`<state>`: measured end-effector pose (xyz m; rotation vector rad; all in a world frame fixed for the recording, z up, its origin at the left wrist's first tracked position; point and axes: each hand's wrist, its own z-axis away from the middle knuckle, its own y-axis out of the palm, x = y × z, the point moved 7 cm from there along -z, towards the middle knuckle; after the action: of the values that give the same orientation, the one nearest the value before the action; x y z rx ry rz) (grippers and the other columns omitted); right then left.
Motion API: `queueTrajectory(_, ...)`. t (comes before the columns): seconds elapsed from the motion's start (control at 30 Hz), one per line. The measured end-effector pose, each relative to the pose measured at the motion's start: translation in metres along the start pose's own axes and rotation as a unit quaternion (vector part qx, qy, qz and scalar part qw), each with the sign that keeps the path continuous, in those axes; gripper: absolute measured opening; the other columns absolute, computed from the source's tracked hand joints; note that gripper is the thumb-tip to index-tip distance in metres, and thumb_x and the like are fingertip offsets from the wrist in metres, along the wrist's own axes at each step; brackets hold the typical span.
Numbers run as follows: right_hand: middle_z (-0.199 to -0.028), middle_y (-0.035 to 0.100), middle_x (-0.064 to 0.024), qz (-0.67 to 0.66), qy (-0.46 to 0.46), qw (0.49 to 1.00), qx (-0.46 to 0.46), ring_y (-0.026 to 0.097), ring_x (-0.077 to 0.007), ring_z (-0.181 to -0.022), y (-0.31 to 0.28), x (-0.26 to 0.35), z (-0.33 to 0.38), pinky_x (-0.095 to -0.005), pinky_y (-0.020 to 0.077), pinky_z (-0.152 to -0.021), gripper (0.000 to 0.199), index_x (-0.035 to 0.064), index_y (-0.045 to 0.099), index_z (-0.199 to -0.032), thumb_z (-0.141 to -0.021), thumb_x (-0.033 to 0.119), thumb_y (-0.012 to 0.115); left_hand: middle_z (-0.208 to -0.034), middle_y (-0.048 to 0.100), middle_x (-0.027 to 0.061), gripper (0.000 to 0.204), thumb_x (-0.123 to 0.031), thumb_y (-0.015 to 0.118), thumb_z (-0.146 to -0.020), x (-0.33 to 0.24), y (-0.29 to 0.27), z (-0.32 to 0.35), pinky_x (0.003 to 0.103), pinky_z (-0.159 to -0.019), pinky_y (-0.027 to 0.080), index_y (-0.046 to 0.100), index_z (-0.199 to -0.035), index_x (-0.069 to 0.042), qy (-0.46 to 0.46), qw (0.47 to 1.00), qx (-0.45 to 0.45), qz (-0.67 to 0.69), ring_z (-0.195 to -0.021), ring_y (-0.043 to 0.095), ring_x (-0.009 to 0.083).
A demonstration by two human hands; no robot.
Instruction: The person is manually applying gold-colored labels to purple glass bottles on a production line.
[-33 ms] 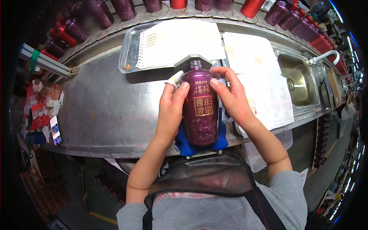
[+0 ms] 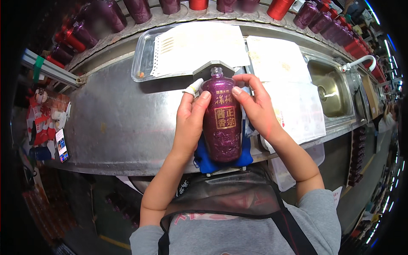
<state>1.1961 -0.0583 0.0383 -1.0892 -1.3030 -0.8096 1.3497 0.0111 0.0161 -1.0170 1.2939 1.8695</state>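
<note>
A glittery purple glass bottle with gold lettering and a clear, uncapped neck lies between my hands, its neck pointing away from me. It rests on a blue cloth pad at the table's front edge. My left hand grips the upper left side, thumb on top; a white wrapping covers one fingertip. On the opposite shoulder, my right hand presses with its thumb, the index finger reaching round near the neck. A grey angled bracket stands just behind the neck. The fingers beneath the bottle are hidden.
Behind the bracket, white sheets lie over a clear tray. More printed sheets cover the right side, beside a metal sink with a white faucet. Purple and red bottles line a conveyor. A phone stands far left.
</note>
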Motion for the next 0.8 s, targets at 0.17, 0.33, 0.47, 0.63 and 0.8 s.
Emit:
queueTrajectory(0.17, -0.109, 0.055, -0.0104, 0.035, 0.051, 0.998, 0.007, 0.05, -0.012, -0.074, 0.006, 0.001, -0.001, -0.0254, 0.0443, -0.064, 0.044, 0.0037, 0.057, -0.118, -0.086, 0.031, 0.071, -0.104, 0.066, 0.0097, 0.045, -0.018, 0.063, -0.095, -0.007, 0.012, -0.003, 0.021, -0.074, 0.051, 0.046, -0.133, 0.0, 0.053, 0.997, 0.015, -0.058, -0.088, 0.064, 0.0094)
queueTrajectory(0.33, -0.109, 0.056, -0.0119, 0.051, 0.024, 0.998, -0.012, 0.052, -0.0133, -0.075, 0.005, 0.002, -0.001, -0.0267, 0.0458, -0.066, 0.042, 0.0038, 0.057, -0.117, -0.087, 0.032, 0.07, -0.101, 0.067, 0.0082, 0.038, -0.018, 0.062, -0.096, -0.007, 0.013, -0.007, 0.02, -0.073, 0.051, 0.05, -0.128, -0.001, 0.05, 0.997, 0.014, -0.063, -0.084, 0.064, 0.0093)
queueTrajectory(0.47, -0.108, 0.055, -0.0138, 0.049, -0.001, 0.999, -0.011, 0.057, -0.0155, -0.077, 0.001, 0.002, -0.001, -0.0287, 0.048, -0.07, 0.042, 0.0036, 0.056, -0.117, -0.089, 0.032, 0.067, -0.1, 0.067, 0.0064, 0.035, -0.017, 0.062, -0.096, -0.005, 0.006, -0.005, 0.02, -0.072, 0.051, 0.052, -0.126, -0.002, 0.017, 0.999, 0.009, -0.034, -0.083, 0.064, 0.0086)
queueTrajectory(0.63, -0.107, 0.055, -0.0147, 0.087, -0.005, 0.996, -0.011, 0.058, -0.0175, -0.075, 0.006, 0.006, 0.0, -0.0307, 0.0486, -0.073, 0.04, 0.0035, 0.055, -0.117, -0.091, 0.032, 0.064, -0.091, 0.068, 0.0058, 0.037, -0.021, 0.065, -0.095, -0.003, 0.007, -0.009, 0.019, -0.065, 0.049, 0.053, -0.124, -0.001, 0.042, 0.995, 0.002, -0.096, -0.077, 0.063, 0.0071)
queueTrajectory(0.8, -0.108, 0.054, -0.0152, 0.059, 0.026, 0.998, -0.008, 0.057, -0.0179, -0.073, 0.007, 0.001, 0.002, -0.0309, 0.0485, -0.073, 0.043, 0.0041, 0.055, -0.119, -0.091, 0.034, 0.065, -0.09, 0.068, 0.0057, 0.039, -0.021, 0.065, -0.095, 0.002, 0.001, -0.012, 0.019, -0.064, 0.049, 0.053, -0.126, 0.0, 0.025, 0.995, -0.014, -0.099, -0.076, 0.062, 0.0062)
